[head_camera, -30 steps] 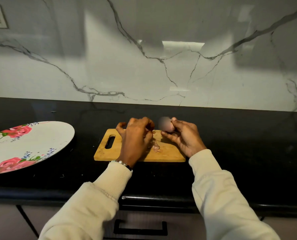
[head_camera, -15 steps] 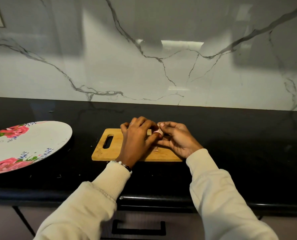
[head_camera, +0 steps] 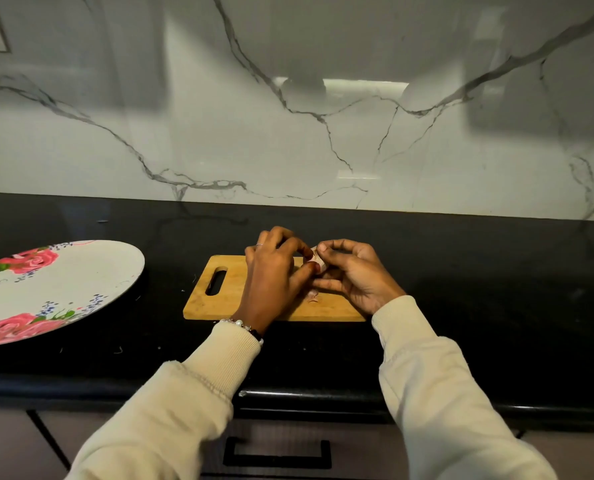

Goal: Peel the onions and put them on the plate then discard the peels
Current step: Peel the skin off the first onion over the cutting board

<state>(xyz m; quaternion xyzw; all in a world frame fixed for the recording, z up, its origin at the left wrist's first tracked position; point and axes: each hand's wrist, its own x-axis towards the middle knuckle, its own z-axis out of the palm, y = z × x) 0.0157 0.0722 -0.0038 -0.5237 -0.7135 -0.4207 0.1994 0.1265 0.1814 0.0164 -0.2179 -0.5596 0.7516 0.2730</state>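
Okay, I see both hands closed back in: right hand (head_camera: 354, 271) and left hand (head_camera: 274, 271) now pinch the onion (head_camera: 315, 260) over the cutting board (head_camera: 226, 299); peeling resumed, plate (head_camera: 81, 271) still bare.

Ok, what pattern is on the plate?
White plate with pink roses, green leaves and small blue sprigs near the rim; seen in the head view.

head cam | looks forward-down | close over counter (head_camera: 461, 271) | faces wall (head_camera: 323, 133)
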